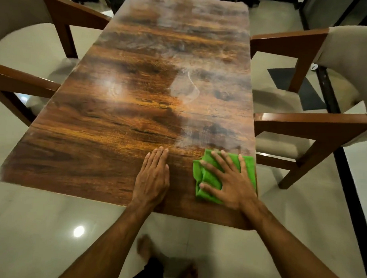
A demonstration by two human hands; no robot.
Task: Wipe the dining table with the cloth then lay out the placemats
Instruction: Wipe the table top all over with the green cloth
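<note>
On the tabletop [116, 120], close to its near edge, the left hand [153, 177] lies flat, fingers straight and together. At the tabletop's near right corner, the right hand [229, 182] presses spread fingers onto the crumpled green cloth [208, 176].

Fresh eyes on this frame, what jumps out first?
The bright green cloth stands out at the near right corner of the table, pressed flat under the spread right hand. The left hand lies flat on the wood just beside it. Hazy smears cover the top's right side and far end.
</note>
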